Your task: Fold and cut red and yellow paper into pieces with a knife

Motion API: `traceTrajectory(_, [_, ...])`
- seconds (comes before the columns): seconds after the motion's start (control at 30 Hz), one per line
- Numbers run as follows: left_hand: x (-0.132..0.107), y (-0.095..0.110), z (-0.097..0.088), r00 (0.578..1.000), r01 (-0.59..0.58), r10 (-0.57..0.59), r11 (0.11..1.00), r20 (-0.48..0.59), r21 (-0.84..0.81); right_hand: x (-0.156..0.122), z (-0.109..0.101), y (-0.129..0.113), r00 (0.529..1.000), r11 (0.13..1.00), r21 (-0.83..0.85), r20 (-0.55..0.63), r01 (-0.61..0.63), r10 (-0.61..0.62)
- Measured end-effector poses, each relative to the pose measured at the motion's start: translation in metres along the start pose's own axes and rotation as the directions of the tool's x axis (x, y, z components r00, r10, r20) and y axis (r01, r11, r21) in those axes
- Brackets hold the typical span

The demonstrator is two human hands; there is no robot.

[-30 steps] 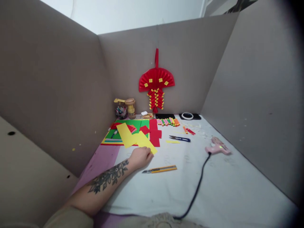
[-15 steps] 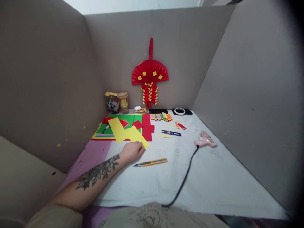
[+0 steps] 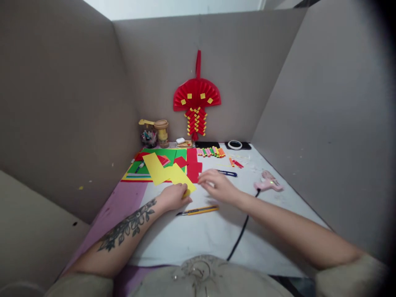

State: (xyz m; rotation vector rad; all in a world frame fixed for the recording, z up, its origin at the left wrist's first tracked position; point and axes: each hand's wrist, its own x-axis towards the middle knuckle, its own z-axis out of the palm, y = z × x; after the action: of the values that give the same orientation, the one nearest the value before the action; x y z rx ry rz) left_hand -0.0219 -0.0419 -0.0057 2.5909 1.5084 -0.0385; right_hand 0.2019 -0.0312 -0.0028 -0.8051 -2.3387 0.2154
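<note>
My left hand (image 3: 173,197) rests on the table, its fingers curled and closed on the near end of a yellow paper sheet (image 3: 179,175). Over the table to its right hovers my right hand (image 3: 218,185), fingers bent and apart, with nothing visible in them. It hides the blades of the dark blue thread snips (image 3: 228,173). Just in front of both hands lies a yellow utility knife (image 3: 199,210), its blade end pointing left. A second yellow sheet (image 3: 154,167) overlaps the green paper (image 3: 165,156) and red paper (image 3: 192,156) behind my left hand.
Rolled paper tubes (image 3: 212,152) line the back. A pink glue gun (image 3: 269,183) lies right, its black cord (image 3: 239,241) running forward. A tape roll (image 3: 234,144), pen holder (image 3: 149,139) and lidded jar (image 3: 162,134) stand behind. A red paper fan ornament (image 3: 197,97) hangs on the grey partition.
My right hand has come into view from the right and reached in beside the yellow paper, covering part of the snips. My left hand stays at the sheet's near end.
</note>
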Motion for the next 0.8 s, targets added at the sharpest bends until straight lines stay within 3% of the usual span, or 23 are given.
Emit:
traceTrajectory(0.1, [0.0, 0.001, 0.004, 1.0, 0.02, -0.02, 1.0, -0.016, -0.006, -0.007, 0.031, 0.004, 0.996, 0.999, -0.004, 0.077, -0.036, 0.036])
traceTrajectory(0.2, [0.0, -0.001, 0.006, 1.0, 0.009, -0.009, 1.0, -0.028, -0.001, -0.014, 0.045, 0.008, 0.992, 0.998, -0.045, 0.118, -0.048, 0.053])
traceTrajectory(0.5, [-0.004, 0.002, 0.01, 0.998, 0.021, -0.018, 0.999, -0.064, 0.046, -0.012, 0.038, 0.006, 0.981, 0.996, -0.074, 0.195, 0.039, -0.024])
traceTrajectory(0.8, [-0.005, 0.002, 0.011, 0.991, 0.015, -0.001, 0.994, -0.131, 0.104, -0.01, 0.046, 0.006, 0.977, 0.999, -0.029, 0.211, 0.028, -0.021])
